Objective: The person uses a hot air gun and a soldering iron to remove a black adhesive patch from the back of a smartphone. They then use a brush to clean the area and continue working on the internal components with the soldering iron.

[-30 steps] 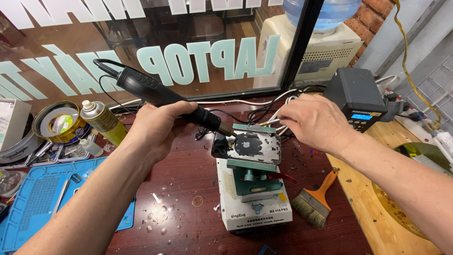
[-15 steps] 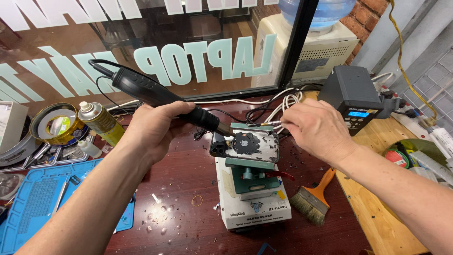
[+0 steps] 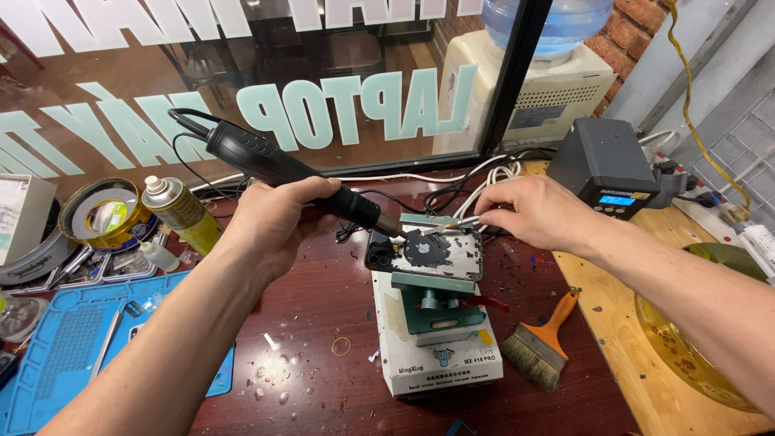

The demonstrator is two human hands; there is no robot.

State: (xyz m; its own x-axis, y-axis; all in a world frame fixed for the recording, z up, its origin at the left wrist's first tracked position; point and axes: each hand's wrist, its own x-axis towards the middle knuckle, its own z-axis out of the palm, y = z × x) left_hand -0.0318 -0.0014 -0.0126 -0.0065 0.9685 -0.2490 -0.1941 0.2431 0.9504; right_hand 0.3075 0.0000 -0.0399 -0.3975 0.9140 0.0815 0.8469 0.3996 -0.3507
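Observation:
My left hand (image 3: 278, 222) grips a black hot-air wand (image 3: 274, 165) with a cable; its metal nozzle points down at the top left of a phone. The phone (image 3: 440, 254) lies back-up, its rear cover cracked and partly stripped, clamped in a green fixture (image 3: 440, 307) on a white box (image 3: 440, 355). My right hand (image 3: 537, 211) holds a thin metal tool (image 3: 452, 225) whose tip touches the phone's upper edge.
A grey station with a blue display (image 3: 605, 169) stands at the back right. An orange-handled brush (image 3: 545, 343) lies right of the box. A spray can (image 3: 182, 214), tape rolls (image 3: 105, 214) and a blue mat (image 3: 73, 347) are on the left. Glass chips litter the table.
My right hand has moved slightly right and lower, bringing the metal tool onto the phone's top edge. The wand nozzle stays over the phone's upper left corner.

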